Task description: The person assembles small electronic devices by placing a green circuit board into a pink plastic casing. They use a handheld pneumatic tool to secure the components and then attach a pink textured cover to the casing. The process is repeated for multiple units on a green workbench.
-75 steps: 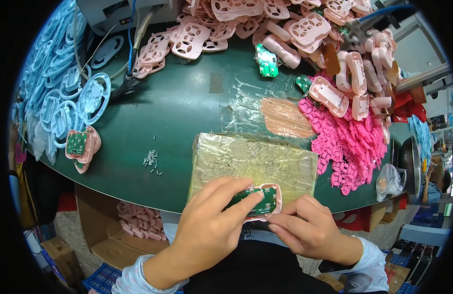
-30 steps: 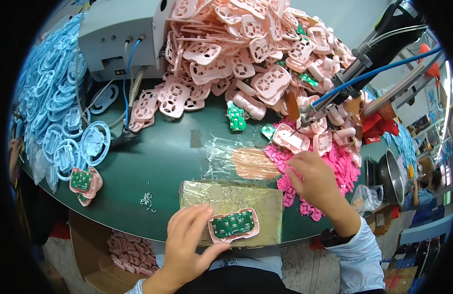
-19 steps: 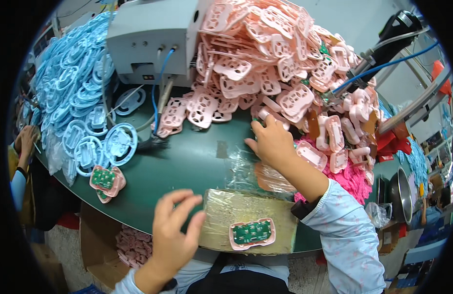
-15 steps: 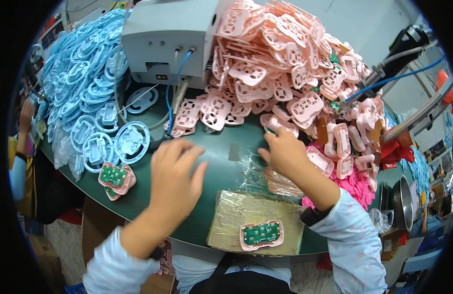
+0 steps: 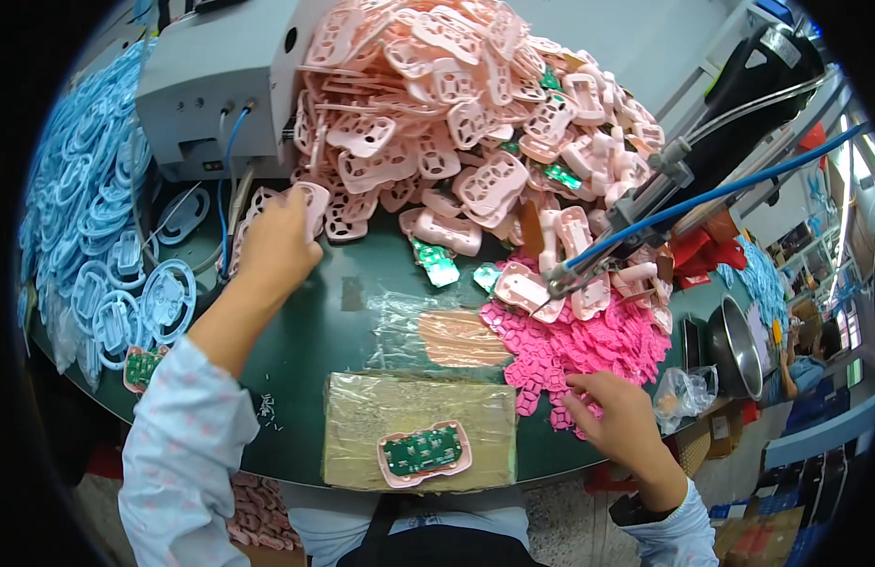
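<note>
My left hand [image 5: 277, 244] reaches far forward and closes on a pale pink plastic shell [image 5: 310, 200] at the near edge of the big heap of pink shells [image 5: 466, 104]. My right hand [image 5: 615, 418] rests with its fingers spread on the pile of bright pink rubber keypads [image 5: 589, 348] at the right. A pink shell with a green circuit board in it [image 5: 425, 452] lies untouched on the tape-covered pad [image 5: 418, 425] at the table's front edge.
A grey machine [image 5: 215, 90] stands at the back left, beside heaps of light blue plastic parts [image 5: 78, 236]. Loose green boards [image 5: 435, 265] lie mid-table. A hanging tool with a blue hose [image 5: 645, 213] is at the right, with a metal bowl [image 5: 730, 345] beyond.
My left hand left the pad and reached up to the pink shells by the machine. My right hand drew back from the heap down to the bright pink keypads. The assembled piece stayed on the pad.
</note>
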Motion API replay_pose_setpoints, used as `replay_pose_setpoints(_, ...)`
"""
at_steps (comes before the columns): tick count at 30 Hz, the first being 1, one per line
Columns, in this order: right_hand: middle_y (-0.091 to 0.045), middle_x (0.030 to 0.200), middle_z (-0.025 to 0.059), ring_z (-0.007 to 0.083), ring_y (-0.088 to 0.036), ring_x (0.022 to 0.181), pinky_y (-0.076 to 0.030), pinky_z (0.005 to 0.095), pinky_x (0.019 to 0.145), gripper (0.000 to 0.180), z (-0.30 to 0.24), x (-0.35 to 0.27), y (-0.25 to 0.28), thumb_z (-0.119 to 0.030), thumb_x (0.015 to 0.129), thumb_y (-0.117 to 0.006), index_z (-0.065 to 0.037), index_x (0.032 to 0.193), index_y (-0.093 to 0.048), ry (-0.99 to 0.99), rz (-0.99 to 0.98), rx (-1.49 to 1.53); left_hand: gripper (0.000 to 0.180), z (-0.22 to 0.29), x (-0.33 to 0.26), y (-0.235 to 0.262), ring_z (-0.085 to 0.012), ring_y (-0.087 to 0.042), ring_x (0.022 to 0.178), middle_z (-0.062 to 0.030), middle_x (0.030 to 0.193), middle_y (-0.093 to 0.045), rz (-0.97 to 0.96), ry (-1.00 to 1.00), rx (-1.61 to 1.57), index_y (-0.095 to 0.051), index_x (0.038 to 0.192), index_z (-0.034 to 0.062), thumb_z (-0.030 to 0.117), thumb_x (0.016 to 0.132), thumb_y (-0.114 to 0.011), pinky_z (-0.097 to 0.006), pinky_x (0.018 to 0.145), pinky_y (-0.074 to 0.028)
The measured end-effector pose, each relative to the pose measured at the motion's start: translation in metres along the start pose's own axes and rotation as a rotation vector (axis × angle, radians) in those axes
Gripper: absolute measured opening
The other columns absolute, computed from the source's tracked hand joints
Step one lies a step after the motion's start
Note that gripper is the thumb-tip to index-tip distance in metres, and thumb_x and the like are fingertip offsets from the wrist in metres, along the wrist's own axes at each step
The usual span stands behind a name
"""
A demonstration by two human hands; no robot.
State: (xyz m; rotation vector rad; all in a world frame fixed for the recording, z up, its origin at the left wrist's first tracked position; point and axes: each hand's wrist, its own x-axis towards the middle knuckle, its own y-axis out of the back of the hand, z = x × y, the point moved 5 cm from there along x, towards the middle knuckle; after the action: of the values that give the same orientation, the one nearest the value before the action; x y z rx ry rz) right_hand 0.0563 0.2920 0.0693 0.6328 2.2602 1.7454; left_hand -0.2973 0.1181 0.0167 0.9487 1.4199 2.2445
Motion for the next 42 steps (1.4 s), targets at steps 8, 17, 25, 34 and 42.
replay_pose_setpoints(8, -0.061, 0.108, 0.0045, 0.0241, -0.058, 0.088, -0.051, 0.0325, 0.071, 0.033, 0.0, 0.017, -0.027, -0.01, 0.073, -0.067, -0.01, 0.105, -0.062, 0.333, 0.059, -0.142, 0.068, 0.03, -0.099, 0.063, -0.0316, -0.061, 0.104, -0.0235, 0.123, -0.051, -0.368, 0.429, -1.71, -0.03, 0.137, 0.0005, 0.017, 0.079, -0.061, -0.041, 0.086, -0.055)
replay_pose_setpoints(17, -0.061, 0.11, 0.0064, 0.0263, -0.057, 0.089, -0.051, 0.0357, 0.073, 0.032, 0.006, 0.017, -0.036, -0.009, 0.07, -0.067, -0.01, 0.102, -0.064, 0.513, 0.073, -0.167, 0.073, 0.098, -0.185, 0.074, -0.0407, -0.039, 0.128, -0.0244, 0.142, -0.032, -0.809, 0.495, -2.246, -0.015, 0.144, 0.0038, 0.041, 0.092, -0.052, -0.054, 0.102, -0.038)
replay_pose_setpoints(25, -0.064, 0.077, 0.0057, 0.0086, -0.059, 0.066, -0.047, 0.0217, 0.057, 0.012, -0.026, 0.002, 0.007, 0.008, 0.074, -0.069, 0.002, 0.084, -0.065, -0.089, 0.079, 1.047, 0.085, 0.124, -0.191, 0.07, -0.0401, -0.035, 0.131, -0.0264, 0.144, -0.026, -0.734, 0.451, -2.195, -0.012, 0.145, 0.0041, 0.059, 0.089, -0.043, -0.051, 0.105, -0.034)
replay_pose_setpoints(34, -0.067, 0.076, 0.007, 0.0076, -0.062, 0.065, -0.051, 0.0194, 0.059, 0.011, -0.1, 0.003, -0.03, -0.005, 0.081, -0.071, 0.004, 0.084, -0.064, -0.234, -0.381, 1.21, 0.052, 0.141, -0.204, 0.061, -0.0149, -0.047, 0.117, -0.0083, 0.13, -0.045, -0.53, 0.412, -2.13, -0.026, 0.14, 0.0002, 0.007, 0.094, -0.051, -0.031, 0.099, -0.039)
replay_pose_setpoints(42, -0.061, 0.071, 0.0012, 0.0046, -0.056, 0.06, -0.046, 0.0178, 0.054, 0.017, -0.095, 0.009, -0.038, -0.007, 0.079, -0.074, 0.002, 0.085, -0.062, -0.161, -0.472, 0.955, 0.041, 0.14, -0.214, 0.048, -0.0108, -0.055, 0.102, -0.007, 0.115, -0.055, -0.458, 0.463, -1.877, -0.039, 0.133, -0.0022, 0.005, 0.094, -0.051, -0.025, 0.087, -0.045)
